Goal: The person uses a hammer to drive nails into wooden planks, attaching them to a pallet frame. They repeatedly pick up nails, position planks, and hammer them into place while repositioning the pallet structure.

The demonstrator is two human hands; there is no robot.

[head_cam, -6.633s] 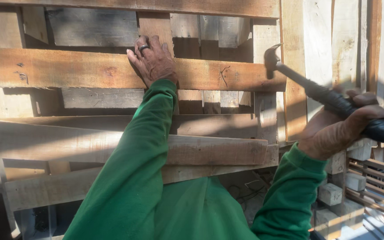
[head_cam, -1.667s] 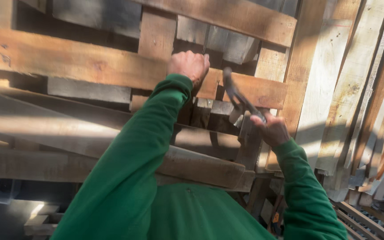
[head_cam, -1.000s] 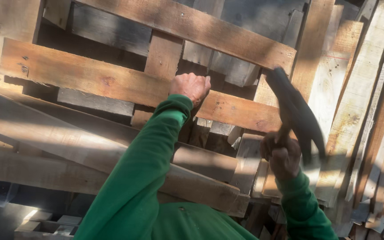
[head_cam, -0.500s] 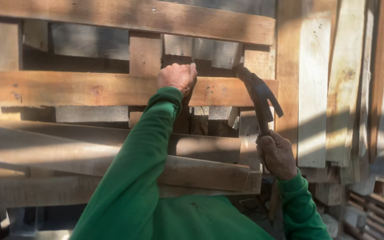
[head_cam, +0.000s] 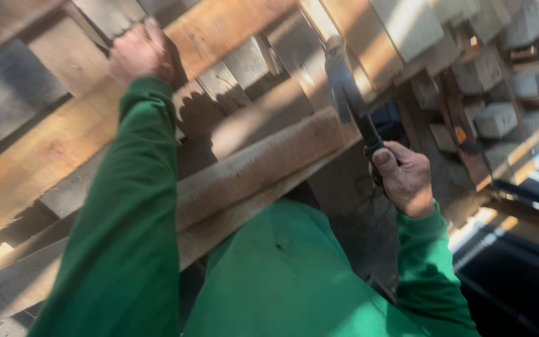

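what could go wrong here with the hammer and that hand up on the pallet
1. The left hand grips the top pallet board close to where the hammer is raised, so a missed swing might hit the fingers.
2. The right hand holds the hammer low on its handle and the view is blurred and tilted, hinting at fast motion; the grip could slip.
3. The loose plank rests tilted across the person's front and may slide or fall.

Stacked wooden pallets (head_cam: pixel 238 175) in low warm sunlight; grey blocks (head_cam: pixel 495 118), perhaps concrete, right.
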